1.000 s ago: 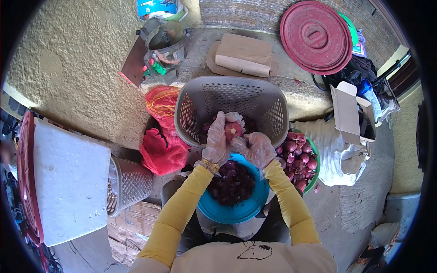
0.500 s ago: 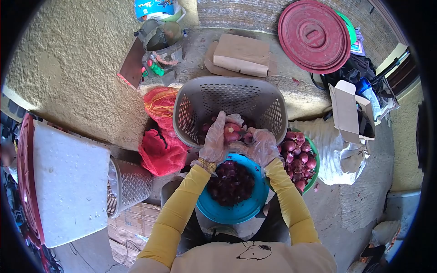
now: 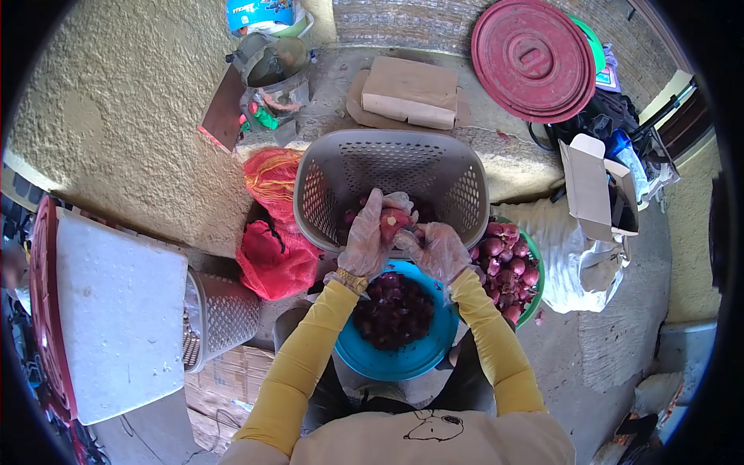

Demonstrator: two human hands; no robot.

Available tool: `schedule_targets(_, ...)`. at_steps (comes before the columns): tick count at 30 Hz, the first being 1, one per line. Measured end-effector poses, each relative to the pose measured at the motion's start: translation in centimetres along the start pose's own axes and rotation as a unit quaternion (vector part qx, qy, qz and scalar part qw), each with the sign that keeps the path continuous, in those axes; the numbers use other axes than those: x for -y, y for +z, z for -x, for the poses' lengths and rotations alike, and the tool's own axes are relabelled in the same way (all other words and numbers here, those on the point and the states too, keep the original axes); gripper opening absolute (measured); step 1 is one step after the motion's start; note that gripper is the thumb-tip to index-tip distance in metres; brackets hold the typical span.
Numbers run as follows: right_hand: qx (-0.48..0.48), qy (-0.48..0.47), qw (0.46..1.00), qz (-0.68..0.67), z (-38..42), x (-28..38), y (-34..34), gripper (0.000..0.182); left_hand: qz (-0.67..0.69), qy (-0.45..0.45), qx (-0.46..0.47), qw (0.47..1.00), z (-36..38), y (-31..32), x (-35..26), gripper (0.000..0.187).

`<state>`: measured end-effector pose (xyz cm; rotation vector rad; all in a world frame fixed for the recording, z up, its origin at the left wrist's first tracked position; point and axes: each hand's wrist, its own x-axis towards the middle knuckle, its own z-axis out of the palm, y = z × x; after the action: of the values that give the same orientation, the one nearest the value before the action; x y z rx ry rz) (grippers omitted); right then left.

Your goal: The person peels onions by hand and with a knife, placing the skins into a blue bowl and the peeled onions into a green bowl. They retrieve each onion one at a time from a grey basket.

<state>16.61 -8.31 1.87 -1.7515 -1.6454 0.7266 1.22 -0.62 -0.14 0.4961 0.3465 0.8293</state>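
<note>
In a clear plastic glove, my left hand is closed around a red onion above the near rim of a grey perforated basket. My right hand, gloved too, has its fingers curled in close against the onion's right side. Whatever those fingers hold is hidden. More red onions lie at the bottom of the basket, partly covered by my hands. Below my wrists, a blue basin holds dark purple onion peelings. To the right, several red onions fill a green basin.
A red mesh sack lies left of the basket. Farther left are a white board and another perforated basket. Flattened cardboard and a round red lid rest on the ledge behind. A white sack lies at right.
My right hand has shifted slightly left and down, with its fingers now turned in at the onion. The onion has tilted in my left hand, showing a paler patch.
</note>
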Motion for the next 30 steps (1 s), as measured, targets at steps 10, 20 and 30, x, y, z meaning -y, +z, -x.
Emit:
schedule_targets(10,0.006,-0.049,0.996,0.080,0.3,0.8,-0.9,0.067,0.027,-0.004,-0.059,0.998,0.2,0.3,-0.6,0.051)
schedule_targets(20,-0.034,-0.009,0.992,0.123,-0.1,0.2,-1.0,0.074,0.001,-0.009,-0.051,0.999,0.0,-0.5,0.0,0.055)
schedule_targets(30,-0.026,-0.002,0.998,0.063,0.0,0.7,-1.1,0.069,0.012,-0.025,-0.040,0.999,0.0,-0.5,0.0,0.056)
